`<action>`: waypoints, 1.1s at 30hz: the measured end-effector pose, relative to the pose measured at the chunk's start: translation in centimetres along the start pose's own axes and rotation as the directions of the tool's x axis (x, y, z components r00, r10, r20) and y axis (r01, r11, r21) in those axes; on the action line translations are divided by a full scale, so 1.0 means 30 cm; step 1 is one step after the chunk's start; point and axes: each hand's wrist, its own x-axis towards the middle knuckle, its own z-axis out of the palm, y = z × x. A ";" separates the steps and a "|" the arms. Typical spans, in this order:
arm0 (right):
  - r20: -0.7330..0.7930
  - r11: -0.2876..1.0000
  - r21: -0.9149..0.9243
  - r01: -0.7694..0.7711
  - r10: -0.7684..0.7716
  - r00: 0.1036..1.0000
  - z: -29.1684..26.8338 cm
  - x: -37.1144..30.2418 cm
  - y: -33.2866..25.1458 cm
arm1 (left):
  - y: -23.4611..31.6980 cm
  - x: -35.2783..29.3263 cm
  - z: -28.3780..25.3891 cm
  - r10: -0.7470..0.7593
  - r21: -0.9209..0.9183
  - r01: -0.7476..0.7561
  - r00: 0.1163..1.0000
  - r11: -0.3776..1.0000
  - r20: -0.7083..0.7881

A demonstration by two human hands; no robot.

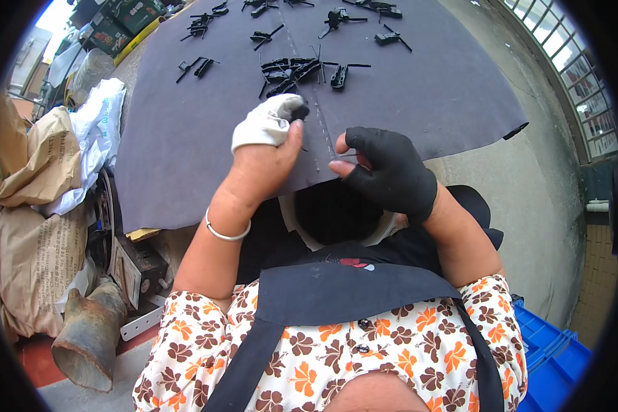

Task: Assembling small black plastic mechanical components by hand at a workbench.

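Pinching a black part with left fingers, right fingers curled, grip unclear

Black parts on grey tabletop

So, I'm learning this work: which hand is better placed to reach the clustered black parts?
Probably the left hand: it is closer to the clustered black parts, while the right hand is farther off to the right. One drawback: the left seems to hold a small black piece.
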 end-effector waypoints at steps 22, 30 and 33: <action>-0.004 0.974 0.183 -0.136 0.139 0.990 -0.004 0.011 -0.007 | 0.150 -0.077 0.056 -0.068 -0.438 0.065 0.998 0.897 0.007; 0.115 0.813 0.478 -0.333 0.318 0.941 0.026 0.000 -0.003 | 0.163 -0.079 0.040 0.189 -0.043 -0.198 0.970 0.979 -0.152; 0.120 0.815 0.517 -0.261 0.233 0.965 -0.009 0.004 -0.007 | 0.155 -0.075 0.031 0.060 -0.338 -0.084 0.995 0.937 -0.081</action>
